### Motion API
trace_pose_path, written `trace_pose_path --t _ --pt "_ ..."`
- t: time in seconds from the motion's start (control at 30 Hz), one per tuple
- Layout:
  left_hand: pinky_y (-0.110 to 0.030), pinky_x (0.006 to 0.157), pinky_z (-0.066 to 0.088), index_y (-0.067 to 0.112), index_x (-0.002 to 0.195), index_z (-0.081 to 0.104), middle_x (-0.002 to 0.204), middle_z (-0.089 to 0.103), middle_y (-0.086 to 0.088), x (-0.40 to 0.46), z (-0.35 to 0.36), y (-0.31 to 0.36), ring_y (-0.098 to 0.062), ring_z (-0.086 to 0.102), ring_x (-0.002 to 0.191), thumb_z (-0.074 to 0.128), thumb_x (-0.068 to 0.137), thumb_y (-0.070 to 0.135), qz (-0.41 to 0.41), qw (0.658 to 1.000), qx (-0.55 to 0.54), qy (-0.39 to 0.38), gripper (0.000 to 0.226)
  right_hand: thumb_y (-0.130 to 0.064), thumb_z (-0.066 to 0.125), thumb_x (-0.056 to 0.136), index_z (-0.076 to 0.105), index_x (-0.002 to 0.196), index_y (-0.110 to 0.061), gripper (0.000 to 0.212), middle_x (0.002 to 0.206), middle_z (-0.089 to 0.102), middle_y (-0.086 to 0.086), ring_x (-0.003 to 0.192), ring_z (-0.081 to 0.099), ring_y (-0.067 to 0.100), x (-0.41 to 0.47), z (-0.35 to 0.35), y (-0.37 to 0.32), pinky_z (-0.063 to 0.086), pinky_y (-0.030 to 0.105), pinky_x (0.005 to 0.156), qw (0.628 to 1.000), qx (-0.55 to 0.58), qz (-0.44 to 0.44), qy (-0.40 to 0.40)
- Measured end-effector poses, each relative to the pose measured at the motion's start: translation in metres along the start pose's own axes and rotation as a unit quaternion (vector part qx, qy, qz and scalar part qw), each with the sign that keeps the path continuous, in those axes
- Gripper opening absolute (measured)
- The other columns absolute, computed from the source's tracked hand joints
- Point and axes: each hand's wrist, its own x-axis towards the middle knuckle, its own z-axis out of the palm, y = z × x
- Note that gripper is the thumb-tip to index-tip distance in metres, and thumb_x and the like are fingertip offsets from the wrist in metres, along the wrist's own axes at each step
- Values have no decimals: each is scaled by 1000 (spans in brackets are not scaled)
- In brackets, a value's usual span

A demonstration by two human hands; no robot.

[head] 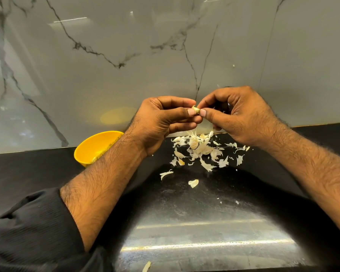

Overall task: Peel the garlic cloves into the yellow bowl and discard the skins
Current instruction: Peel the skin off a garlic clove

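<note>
1. Left hand (161,118) and right hand (238,114) were raised together above the back of the black counter (194,213), close to the marble wall (126,46).
2. Garlic clove (195,109) was pinched between both hands, thumb tips nearly touching on it; only a small pale bit showed between the thumbs.
3. Left hand fingers were curled in narrow, thumb and forefinger gripping the clove from the left.
4. Right hand fingers were curled too, thumb and forefinger pinching the clove's right end; what else sat in that palm could not be told.
5. Pile of skins (200,148) lay on the counter right under the hands, near the back edge, with scraps spread out to the right and toward the front.
6. A few unpeeled or part-peeled cloves seemed mixed in the pile; number unclear.
7. One loose skin piece (193,183) lay apart, further toward the front; another scrap (146,266) sat at the front edge.
8. Yellow bowl (90,148) stood at the back edge, left of the pile, partly hidden by the left forearm; its contents mostly hidden.
9. Black sleeve (31,228) was pushed up on the left arm.
</note>
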Motion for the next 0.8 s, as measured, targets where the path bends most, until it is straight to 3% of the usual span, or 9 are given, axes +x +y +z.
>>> trace_pose_path --t 0.17,0.43,0.63,0.8 --pt "-33 81 66 -3 112 72 104 78 -23 0 0 1 -34 79 94 73 88 -5 -8 1000 -14 -2 25 -21 74 98 78 102 -21 6 84 72 -8 70 71 11 0 -1 2 64 32 65 1000 -12 -17 8" --pt "-34 80 67 0 107 72 103 78 -22 0 1 0 -34 79 93 75 81 -5 -28 1000 -13 -1 27 -21 76 96 80 101 -23 7 84 67 -18 79 66 4 0 0 1 51 12 66 997 -57 -46 5" --pt "-39 84 67 1 103 72 103 77 -27 3 1 -5 -37 79 93 70 90 -9 -38 999 -7 11 17 -23 75 96 80 102 -24 8 87 68 -18 81 66 3 0 1 1 51 12 68 995 -82 -51 -4" --pt "-35 77 68 -1 104 71 99 78 -27 3 1 -5 -36 79 89 68 94 -7 -40 999 -3 16 12 -24 74 96 80 102 -25 9 87 68 -18 81 65 2 0 3 1 53 13 69 994 -92 -53 -10"
